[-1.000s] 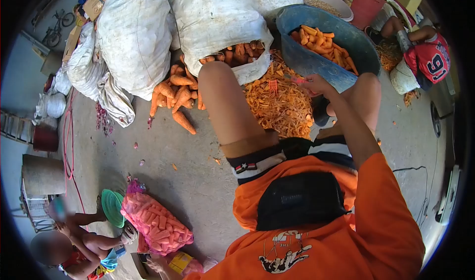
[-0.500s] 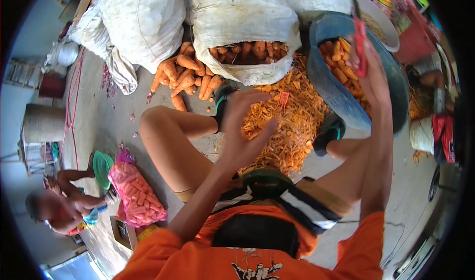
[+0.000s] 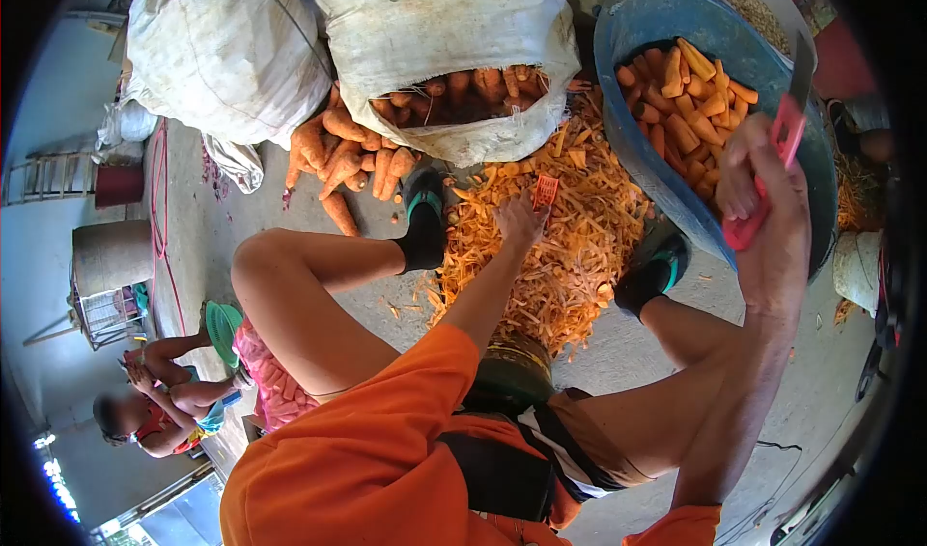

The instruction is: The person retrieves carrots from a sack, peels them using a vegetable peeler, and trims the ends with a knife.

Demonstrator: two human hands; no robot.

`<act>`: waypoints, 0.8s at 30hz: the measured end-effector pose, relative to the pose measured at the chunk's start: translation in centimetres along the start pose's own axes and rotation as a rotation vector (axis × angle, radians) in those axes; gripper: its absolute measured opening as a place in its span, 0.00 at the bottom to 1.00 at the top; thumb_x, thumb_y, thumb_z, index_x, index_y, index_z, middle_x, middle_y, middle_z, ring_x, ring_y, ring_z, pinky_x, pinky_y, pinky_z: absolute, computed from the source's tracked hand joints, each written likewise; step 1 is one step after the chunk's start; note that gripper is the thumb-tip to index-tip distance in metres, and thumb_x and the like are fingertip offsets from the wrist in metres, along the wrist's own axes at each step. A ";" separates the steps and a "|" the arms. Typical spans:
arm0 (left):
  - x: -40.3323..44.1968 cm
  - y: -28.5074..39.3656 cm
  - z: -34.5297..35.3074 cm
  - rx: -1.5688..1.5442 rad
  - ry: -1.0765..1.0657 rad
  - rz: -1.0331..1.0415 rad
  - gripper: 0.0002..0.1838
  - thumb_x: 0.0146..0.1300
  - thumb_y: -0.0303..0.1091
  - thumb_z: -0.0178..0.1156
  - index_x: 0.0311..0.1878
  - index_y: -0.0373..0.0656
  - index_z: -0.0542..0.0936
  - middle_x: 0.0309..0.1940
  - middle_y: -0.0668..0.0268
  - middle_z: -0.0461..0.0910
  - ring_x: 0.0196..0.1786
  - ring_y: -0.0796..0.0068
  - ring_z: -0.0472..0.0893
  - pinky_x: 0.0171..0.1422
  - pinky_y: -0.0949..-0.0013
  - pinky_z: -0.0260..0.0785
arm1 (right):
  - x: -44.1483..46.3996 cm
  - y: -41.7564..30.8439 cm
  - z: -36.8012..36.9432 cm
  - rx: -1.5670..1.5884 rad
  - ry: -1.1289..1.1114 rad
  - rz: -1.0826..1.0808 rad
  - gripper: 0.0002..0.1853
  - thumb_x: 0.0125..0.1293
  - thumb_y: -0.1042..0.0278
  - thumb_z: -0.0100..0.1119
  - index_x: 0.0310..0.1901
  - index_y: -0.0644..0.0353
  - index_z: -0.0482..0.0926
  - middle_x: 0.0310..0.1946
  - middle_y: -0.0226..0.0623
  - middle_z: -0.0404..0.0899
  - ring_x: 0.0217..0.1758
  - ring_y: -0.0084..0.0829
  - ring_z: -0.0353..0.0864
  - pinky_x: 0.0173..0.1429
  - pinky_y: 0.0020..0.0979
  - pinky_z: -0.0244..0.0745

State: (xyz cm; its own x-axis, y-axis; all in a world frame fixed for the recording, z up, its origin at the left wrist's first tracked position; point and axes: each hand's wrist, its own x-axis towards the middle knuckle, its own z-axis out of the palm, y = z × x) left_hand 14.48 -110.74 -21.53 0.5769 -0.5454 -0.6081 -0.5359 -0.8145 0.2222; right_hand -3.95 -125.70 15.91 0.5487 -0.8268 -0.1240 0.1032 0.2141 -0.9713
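Concrete floor (image 3: 217, 256) underlies orange peelings (image 3: 579, 271), where the left hand (image 3: 521, 220) has dropped to a red plastic piece (image 3: 547, 192) (whether gripped, I cannot tell); the right hand (image 3: 780, 223) clutches a red-handled knife (image 3: 789, 133), so both seem busy.

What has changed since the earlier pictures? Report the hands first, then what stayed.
The left hand moved forward and right to the red tool on the peelings; whether it grips it is unclear. The right hand swung right, from beside the peelings to the blue tub's right side, still holding the red-handled knife. The open sack, tub and peelings stayed in place.
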 end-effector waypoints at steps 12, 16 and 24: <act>-11.1 5.4 -13.7 -0.721 -0.200 0.807 0.17 0.68 0.44 0.70 0.54 0.44 0.87 0.38 0.62 0.89 0.43 0.72 0.87 0.50 0.65 0.76 | 0.6 9.0 1.4 -0.978 -0.263 -0.266 0.20 0.81 0.56 0.54 0.63 0.61 0.79 0.50 0.52 0.80 0.57 0.50 0.79 0.65 0.41 0.72; -14.0 5.8 -18.5 -0.645 -0.283 0.830 0.18 0.70 0.41 0.70 0.58 0.42 0.86 0.39 0.63 0.89 0.44 0.74 0.87 0.51 0.66 0.77 | 0.7 6.9 2.7 -0.865 -0.390 0.112 0.19 0.80 0.54 0.56 0.52 0.65 0.82 0.31 0.44 0.79 0.36 0.37 0.78 0.48 0.37 0.74; 4.6 -2.2 -16.5 -0.757 -0.082 0.585 0.14 0.68 0.41 0.69 0.53 0.48 0.89 0.43 0.63 0.91 0.44 0.70 0.89 0.47 0.65 0.79 | 2.1 4.4 0.8 -0.912 -0.278 0.051 0.20 0.78 0.53 0.59 0.42 0.68 0.77 0.23 0.40 0.69 0.27 0.31 0.65 0.36 0.36 0.65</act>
State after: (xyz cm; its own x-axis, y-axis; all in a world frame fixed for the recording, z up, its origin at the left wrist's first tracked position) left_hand 28.47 -114.73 -12.26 0.2838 -0.9141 -0.2897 -0.1687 -0.3450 0.9233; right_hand -1.71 -126.07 11.51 0.7241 -0.6494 -0.2324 -0.5487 -0.3383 -0.7645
